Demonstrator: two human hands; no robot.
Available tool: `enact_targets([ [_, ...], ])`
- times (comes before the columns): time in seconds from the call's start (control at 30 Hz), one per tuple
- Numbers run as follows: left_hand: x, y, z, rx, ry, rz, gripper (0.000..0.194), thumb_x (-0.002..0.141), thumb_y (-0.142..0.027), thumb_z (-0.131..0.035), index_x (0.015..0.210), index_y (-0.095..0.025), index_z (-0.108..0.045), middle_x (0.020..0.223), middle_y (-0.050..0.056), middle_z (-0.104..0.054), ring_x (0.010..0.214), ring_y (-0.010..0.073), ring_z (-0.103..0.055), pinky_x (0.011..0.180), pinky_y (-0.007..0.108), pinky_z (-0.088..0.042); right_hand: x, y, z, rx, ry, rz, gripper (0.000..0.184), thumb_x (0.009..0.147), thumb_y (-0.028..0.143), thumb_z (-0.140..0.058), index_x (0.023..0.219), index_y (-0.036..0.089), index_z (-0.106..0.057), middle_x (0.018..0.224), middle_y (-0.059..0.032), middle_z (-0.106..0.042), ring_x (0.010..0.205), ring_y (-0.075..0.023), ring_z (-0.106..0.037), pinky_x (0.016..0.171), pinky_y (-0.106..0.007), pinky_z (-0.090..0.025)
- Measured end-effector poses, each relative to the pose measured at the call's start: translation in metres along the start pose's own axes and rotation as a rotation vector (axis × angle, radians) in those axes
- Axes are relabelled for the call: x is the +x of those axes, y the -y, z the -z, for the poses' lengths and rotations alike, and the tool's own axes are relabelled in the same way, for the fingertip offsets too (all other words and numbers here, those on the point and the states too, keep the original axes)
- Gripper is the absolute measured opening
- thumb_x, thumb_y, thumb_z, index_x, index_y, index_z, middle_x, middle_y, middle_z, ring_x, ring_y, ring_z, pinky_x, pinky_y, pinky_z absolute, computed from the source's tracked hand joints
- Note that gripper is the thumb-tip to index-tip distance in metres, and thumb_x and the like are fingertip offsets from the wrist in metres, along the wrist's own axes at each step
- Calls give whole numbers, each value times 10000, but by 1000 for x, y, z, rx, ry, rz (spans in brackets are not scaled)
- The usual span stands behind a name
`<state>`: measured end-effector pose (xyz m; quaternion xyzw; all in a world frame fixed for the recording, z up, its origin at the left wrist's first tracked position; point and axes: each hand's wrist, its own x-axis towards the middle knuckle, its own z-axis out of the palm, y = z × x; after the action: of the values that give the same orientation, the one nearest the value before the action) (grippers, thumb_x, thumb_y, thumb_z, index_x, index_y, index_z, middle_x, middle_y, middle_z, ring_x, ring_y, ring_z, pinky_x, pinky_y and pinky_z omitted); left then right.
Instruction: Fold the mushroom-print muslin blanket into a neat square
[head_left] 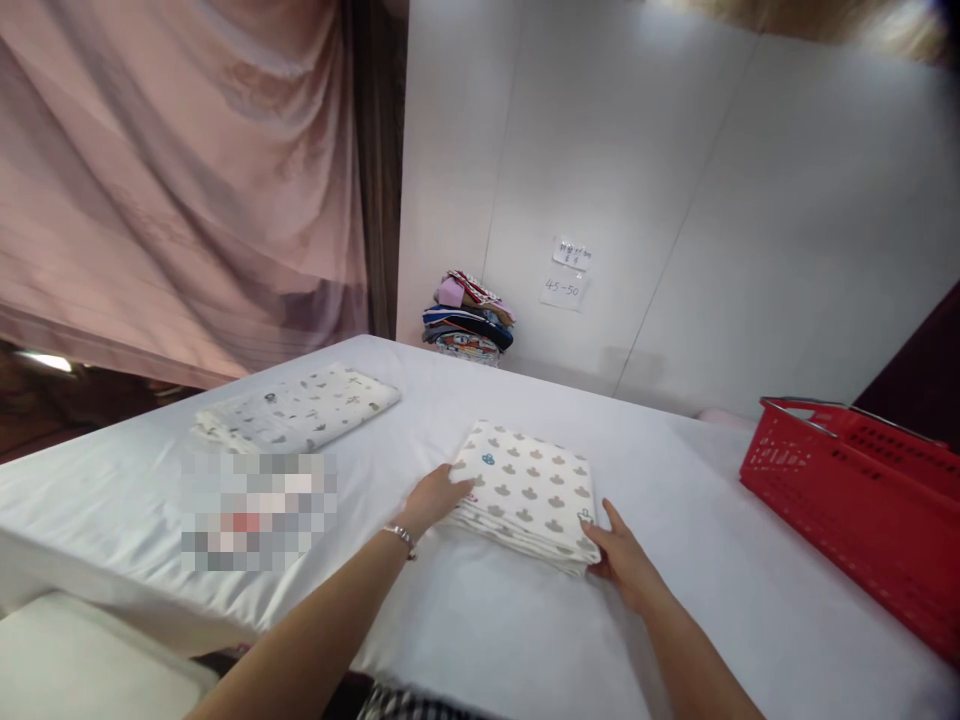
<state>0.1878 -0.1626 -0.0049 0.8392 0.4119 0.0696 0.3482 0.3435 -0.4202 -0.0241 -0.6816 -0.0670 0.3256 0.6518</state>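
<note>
A folded white cloth (529, 485) with a grey leaf-like print lies on the white-covered table in front of me, several layers thick. My left hand (437, 497) grips its left edge, thumb on top, and wears a bracelet (403, 540) at the wrist. At the near right corner, my right hand (621, 555) holds the layers, with the thumb over the top and one finger stretched out away from the cloth. Part of the fingers is hidden by the cloth. Farther left lies a second folded white cloth (304, 408) with small scattered prints.
A red plastic basket (855, 500) stands on the table (667, 490) at the right. Stacked folded textiles (469, 318) sit by the white wall (645, 170), below paper signs (564, 290). A pink curtain (180, 170) hangs at left. A pixelated patch (259, 510) hides something on the table.
</note>
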Motion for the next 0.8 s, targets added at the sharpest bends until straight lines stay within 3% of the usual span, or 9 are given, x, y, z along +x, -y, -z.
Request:
enact_targets([
  [0.1,-13,-3,-2,-62,-1,-83,427,767,-426,-489,1139,-216,-501,1108,65,-628,999,217,-585,802,284,-439,-5,1,5,33,-38,89,1029,636,379,-738,1433,257,-99,742,8,-657,698,-188,-627,616,-280,-494],
  [0.23,-33,1,-8,3,20,-95,486,772,-423,-483,1195,-185,-460,1155,98,-602,1028,245,-569,828,329,-438,-10,-2,16,-26,-24,50,1052,620,383,-741,1435,220,-97,664,14,-638,631,-197,-618,566,-283,-474],
  [0.33,-38,3,-6,65,45,-84,552,768,-430,-488,1244,-159,-422,1222,126,-557,1065,258,-549,857,350,-430,-10,-5,22,-162,-7,64,1011,668,408,-695,1440,221,-69,699,-4,-647,631,-203,-619,566,-295,-470],
  [0.43,-35,-7,1,144,-46,-150,623,752,-418,-521,1295,-146,-379,1301,143,-486,1148,269,-490,906,360,-403,-6,1,21,-455,-90,137,916,705,426,-637,1439,215,-131,886,-62,-661,768,-240,-629,683,-355,-489],
  [0.53,-24,-27,-1,216,-179,-345,626,802,-443,-473,1339,-153,-336,1404,135,-367,1280,256,-345,1006,379,-315,-2,18,6,-726,-204,454,746,727,417,-598,1390,231,-310,1273,-88,-510,1142,-284,-484,954,-403,-384],
  [0.63,-9,-41,-16,323,-188,-527,625,831,-500,-421,1359,-180,-326,1467,105,-253,1357,246,-181,1079,439,-185,7,33,-22,-791,-128,753,610,795,423,-514,1358,241,-369,1436,-30,-320,1325,-247,-252,1086,-387,-222],
  [0.7,2,-39,-29,388,-158,-539,610,833,-517,-404,1352,-203,-346,1472,95,-243,1366,255,-147,1081,486,-149,17,34,-38,-878,-51,777,582,822,417,-483,1358,222,-370,1461,-34,-269,1356,-235,-171,1107,-396,-147],
  [0.8,12,-22,-45,409,-124,-497,588,836,-531,-374,1347,-240,-359,1472,78,-248,1368,257,-140,1069,518,-160,36,19,-45,-1109,-1,608,576,834,432,-456,1352,194,-381,1471,-67,-241,1367,-249,-118,1100,-451,-62],
])
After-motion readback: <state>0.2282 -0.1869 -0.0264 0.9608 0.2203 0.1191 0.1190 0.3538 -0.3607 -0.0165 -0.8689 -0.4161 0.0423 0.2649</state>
